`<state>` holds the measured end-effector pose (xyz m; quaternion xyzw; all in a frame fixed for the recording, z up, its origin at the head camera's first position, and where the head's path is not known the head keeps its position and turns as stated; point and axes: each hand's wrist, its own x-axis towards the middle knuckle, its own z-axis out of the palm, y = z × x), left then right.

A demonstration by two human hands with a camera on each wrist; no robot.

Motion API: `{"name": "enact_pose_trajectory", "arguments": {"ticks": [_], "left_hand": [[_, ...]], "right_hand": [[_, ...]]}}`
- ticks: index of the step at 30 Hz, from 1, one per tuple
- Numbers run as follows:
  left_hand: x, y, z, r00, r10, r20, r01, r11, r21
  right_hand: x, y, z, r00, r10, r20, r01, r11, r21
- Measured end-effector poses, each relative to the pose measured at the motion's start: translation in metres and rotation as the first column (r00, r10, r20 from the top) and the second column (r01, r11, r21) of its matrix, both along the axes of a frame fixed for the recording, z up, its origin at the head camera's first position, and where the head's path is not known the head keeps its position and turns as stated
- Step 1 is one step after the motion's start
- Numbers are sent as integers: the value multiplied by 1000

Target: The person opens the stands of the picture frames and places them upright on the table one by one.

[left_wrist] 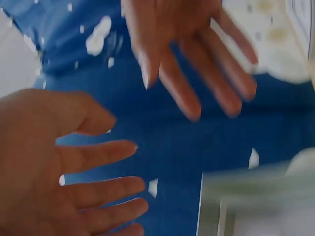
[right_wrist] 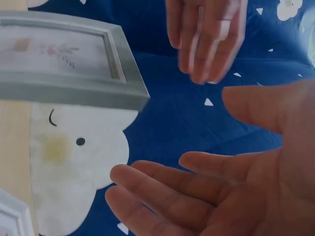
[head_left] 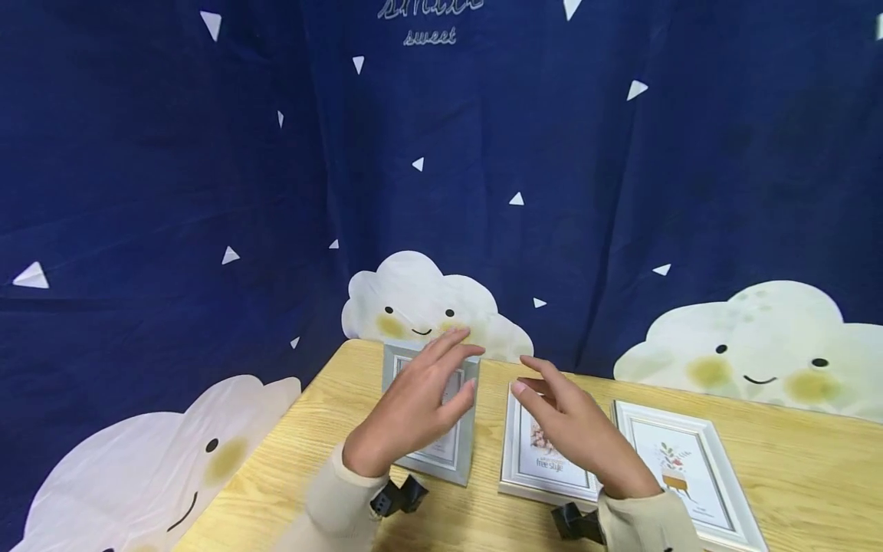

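Note:
My left hand [head_left: 414, 395] hovers in front of a grey-green picture frame [head_left: 451, 448], covering part of it in the head view. That frame stands upright on the wooden table, and the right wrist view shows its picture side and grey border. To the right, my right hand [head_left: 579, 425] is raised over a white picture frame [head_left: 552, 474] with "free style" printed in it. Both hands have their fingers spread and relaxed, palms turned toward each other, with a gap and nothing held between them.
Farther right, another white picture frame [head_left: 690, 468] with a potted-plant print rests on the light wooden table [head_left: 290, 452]. A dark blue curtain [head_left: 441, 130] with clouds and white triangles hangs behind the table and down its left side.

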<state>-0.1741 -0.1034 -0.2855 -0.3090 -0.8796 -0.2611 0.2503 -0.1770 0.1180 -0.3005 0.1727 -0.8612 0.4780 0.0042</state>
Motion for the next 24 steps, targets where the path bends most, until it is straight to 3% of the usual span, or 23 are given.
{"name": "enact_pose_trajectory", "arguments": {"ticks": [5, 8, 10, 13, 16, 19, 24], "left_hand": [[-1, 42, 1, 997, -74, -22, 76, 992, 98], [-6, 63, -2, 996, -85, 29, 79, 983, 167], [-10, 75, -7, 991, -77, 107, 53, 977, 205], [-14, 90, -17, 967, -62, 247, -5, 966, 260], [-21, 103, -28, 927, -56, 370, -69, 947, 314], [-32, 111, -38, 899, -36, 435, -132, 927, 351], [-48, 119, -54, 877, -13, 480, -182, 916, 358]], "right_hand": [[2, 25, 6, 998, -42, -40, 43, 999, 14], [-2, 37, 7, 996, -75, -47, 76, 997, 22], [-7, 44, 5, 995, -98, -36, 99, 995, 28], [-17, 53, -2, 991, -136, 10, 136, 990, 35], [-27, 63, -12, 985, -158, 64, 157, 987, 19], [-34, 69, -20, 979, -171, 115, 173, 985, -8], [-40, 74, -27, 961, -190, 199, 196, 981, -12]]}}
